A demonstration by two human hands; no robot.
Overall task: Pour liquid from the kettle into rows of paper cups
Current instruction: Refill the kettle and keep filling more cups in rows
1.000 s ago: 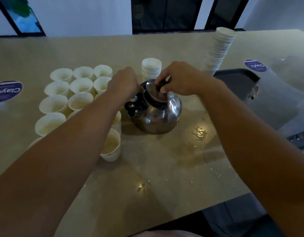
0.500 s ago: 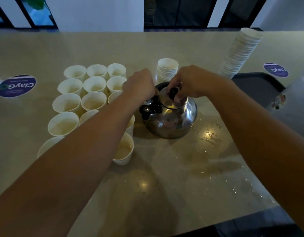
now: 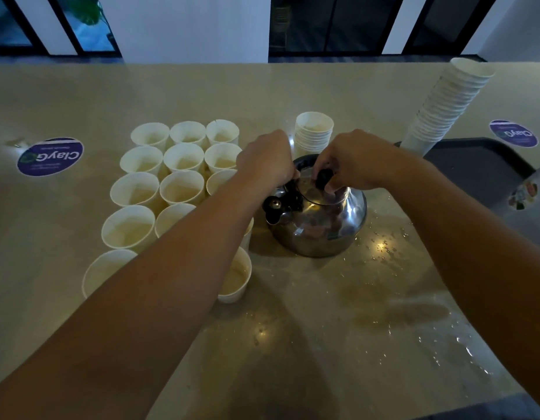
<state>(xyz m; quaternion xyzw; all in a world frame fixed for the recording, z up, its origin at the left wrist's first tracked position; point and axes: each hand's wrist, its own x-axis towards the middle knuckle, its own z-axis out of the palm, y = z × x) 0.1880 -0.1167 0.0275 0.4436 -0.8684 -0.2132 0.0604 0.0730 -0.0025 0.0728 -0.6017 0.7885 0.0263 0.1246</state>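
While the kettle (image 3: 318, 221) sits upright on the counter (image 3: 293, 344), both hands are on top of it. Right hand (image 3: 352, 160) pinches the black lid knob (image 3: 322, 178), lid (image 3: 318, 192) seated on or just at the kettle opening. Left hand (image 3: 267, 160) is curled at the black handle (image 3: 288, 192) on the spout side; can't tell how firmly it grips. Paper cups (image 3: 171, 177) stand in rows just left of the kettle, partly hidden by the left forearm; those visible hold pale liquid. Short cup stack (image 3: 314, 133) directly behind the kettle, tall leaning stack (image 3: 444, 104) far right beside a dark tray (image 3: 481, 165). Water droplets (image 3: 384, 247) on the counter right of the kettle. Round blue stickers (image 3: 50, 157) at both counter sides.
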